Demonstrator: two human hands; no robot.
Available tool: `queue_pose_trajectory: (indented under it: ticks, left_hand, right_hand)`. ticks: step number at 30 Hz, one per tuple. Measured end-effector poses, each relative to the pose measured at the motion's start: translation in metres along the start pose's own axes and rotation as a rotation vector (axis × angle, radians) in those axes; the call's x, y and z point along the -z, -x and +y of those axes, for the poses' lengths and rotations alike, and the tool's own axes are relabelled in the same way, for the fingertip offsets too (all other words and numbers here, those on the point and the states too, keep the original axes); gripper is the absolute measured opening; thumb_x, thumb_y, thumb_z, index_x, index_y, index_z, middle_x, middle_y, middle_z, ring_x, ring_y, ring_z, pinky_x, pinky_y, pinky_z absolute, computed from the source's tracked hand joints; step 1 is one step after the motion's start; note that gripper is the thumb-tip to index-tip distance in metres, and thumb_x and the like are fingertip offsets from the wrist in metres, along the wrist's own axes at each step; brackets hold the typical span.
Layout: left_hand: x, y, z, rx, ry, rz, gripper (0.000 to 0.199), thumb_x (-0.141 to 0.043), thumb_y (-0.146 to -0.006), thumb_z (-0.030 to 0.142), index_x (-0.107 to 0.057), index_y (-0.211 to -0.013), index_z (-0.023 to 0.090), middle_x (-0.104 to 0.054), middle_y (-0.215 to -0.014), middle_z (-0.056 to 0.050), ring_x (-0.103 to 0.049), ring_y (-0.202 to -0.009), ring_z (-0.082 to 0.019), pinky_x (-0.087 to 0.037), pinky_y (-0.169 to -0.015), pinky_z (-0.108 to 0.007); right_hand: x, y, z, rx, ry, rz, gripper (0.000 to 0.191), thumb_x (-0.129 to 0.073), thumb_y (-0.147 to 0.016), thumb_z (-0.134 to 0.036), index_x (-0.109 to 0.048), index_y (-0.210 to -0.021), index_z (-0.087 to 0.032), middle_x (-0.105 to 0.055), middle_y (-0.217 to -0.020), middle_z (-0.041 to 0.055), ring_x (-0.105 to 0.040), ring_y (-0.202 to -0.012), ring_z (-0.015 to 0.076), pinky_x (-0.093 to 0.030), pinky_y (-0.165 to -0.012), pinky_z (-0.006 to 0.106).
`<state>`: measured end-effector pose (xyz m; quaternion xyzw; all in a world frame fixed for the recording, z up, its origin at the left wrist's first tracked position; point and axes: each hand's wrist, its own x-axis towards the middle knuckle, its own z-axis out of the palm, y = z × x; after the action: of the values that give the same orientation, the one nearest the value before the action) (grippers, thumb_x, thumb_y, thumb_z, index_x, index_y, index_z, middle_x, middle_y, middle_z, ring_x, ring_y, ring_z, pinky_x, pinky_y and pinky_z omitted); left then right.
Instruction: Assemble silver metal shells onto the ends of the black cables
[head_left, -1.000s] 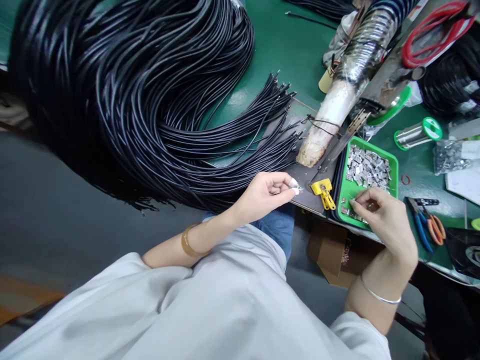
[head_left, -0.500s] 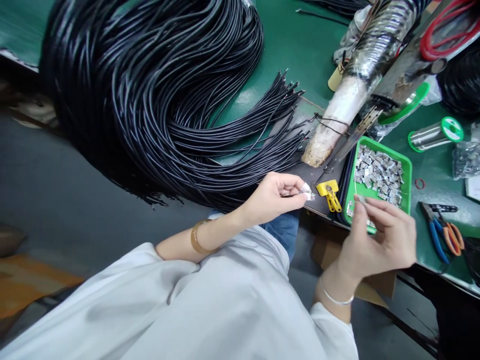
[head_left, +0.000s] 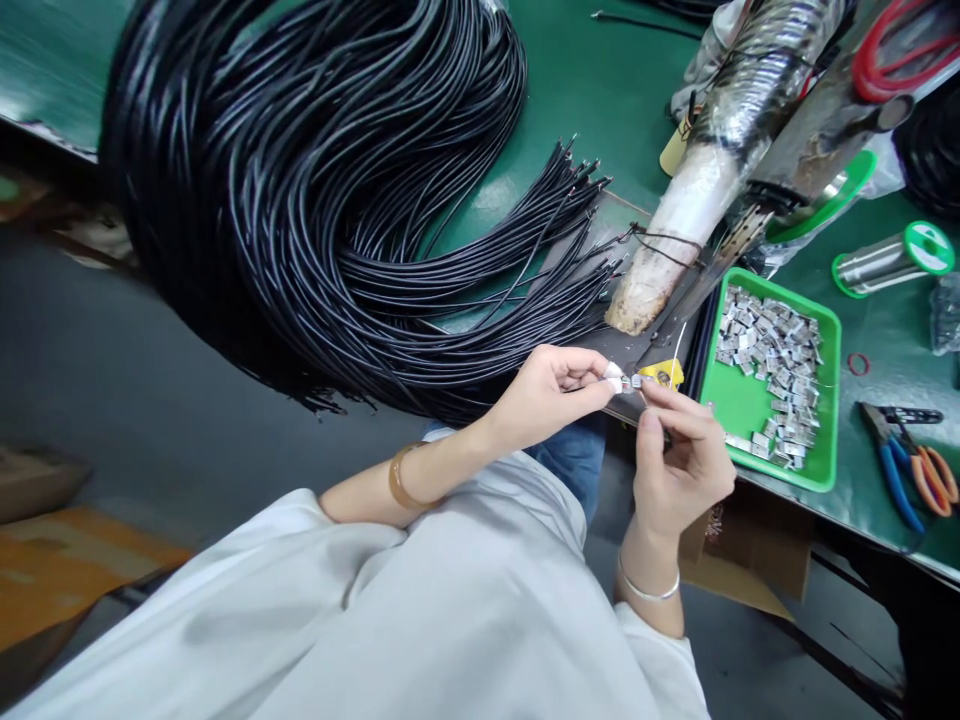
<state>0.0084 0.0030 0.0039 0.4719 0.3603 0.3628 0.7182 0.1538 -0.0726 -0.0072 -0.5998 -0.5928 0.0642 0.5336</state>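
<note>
My left hand [head_left: 551, 390] is closed in a pinch, white covers on its thumb and index fingertips. Between those tips is the end of a black cable, mostly hidden by the fingers. Close against it, my right hand [head_left: 682, 455] pinches a small silvery metal connector [head_left: 636, 381]; whether it touches the cable's wires I cannot tell. A thin pale wire [head_left: 678, 345], which looks like solder, also runs up from the right fingers. Behind them a yellow clip [head_left: 664, 374] is partly covered. A large bundle of black cables [head_left: 300, 220] lies left of the hands.
A green tray [head_left: 834, 400] of metal connectors [head_left: 780, 350] stands to the right. Past it are a solder spool [head_left: 889, 262], a red ring [head_left: 859, 363] and pliers [head_left: 900, 465]. A foil-wrapped duct [head_left: 675, 225] slants down close above the hands.
My right hand has moved left from over the tray to my left fingertips, bringing the connector and pale wire along. My left hand keeps its pinch in nearly the same place.
</note>
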Motion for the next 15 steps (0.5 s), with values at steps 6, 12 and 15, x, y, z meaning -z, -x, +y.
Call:
queue_pose_trajectory:
  ticks: [6, 12, 15]
  left_hand:
    - [0.0005, -0.0026, -0.0039, -0.027, 0.009, 0.012, 0.015, -0.07, -0.077, 0.025, -0.068, -0.073, 0.011, -0.051, -0.061, 0.003, -0.042, -0.056, -0.006, -0.035, -0.054, -0.02]
    - [-0.002, -0.0053, -0.0049, -0.04, 0.05, 0.02, 0.006, -0.072, -0.072, 0.018, -0.072, -0.073, 0.012, -0.06, -0.063, 0.002, -0.048, -0.057, -0.006, -0.041, -0.055, -0.018]
    - [-0.0034, -0.007, -0.0041, -0.044, 0.072, 0.038, 0.004, -0.072, -0.071, 0.015, -0.073, -0.073, 0.012, -0.067, -0.069, 0.0, -0.057, -0.064, -0.008, -0.048, -0.062, -0.018]
  right_hand:
    - [-0.0007, 0.0035, 0.0036, 0.204, 0.136, -0.022, 0.023, -0.072, -0.082, -0.007, -0.066, -0.094, -0.025, -0.08, -0.105, 0.0019, -0.078, -0.094, 0.0194, -0.064, -0.084, 0.033]
    - [-0.0036, 0.0002, 0.0022, 0.184, 0.111, 0.013, 0.026, -0.073, -0.08, -0.003, -0.066, -0.095, -0.023, -0.078, -0.115, 0.0058, -0.078, -0.099, 0.0209, -0.066, -0.085, 0.034]
    - [-0.0064, -0.0034, -0.0006, 0.097, 0.116, 0.021, 0.021, -0.071, -0.083, -0.006, -0.066, -0.093, -0.023, -0.078, -0.116, 0.0072, -0.076, -0.109, 0.0236, -0.066, -0.089, 0.038]
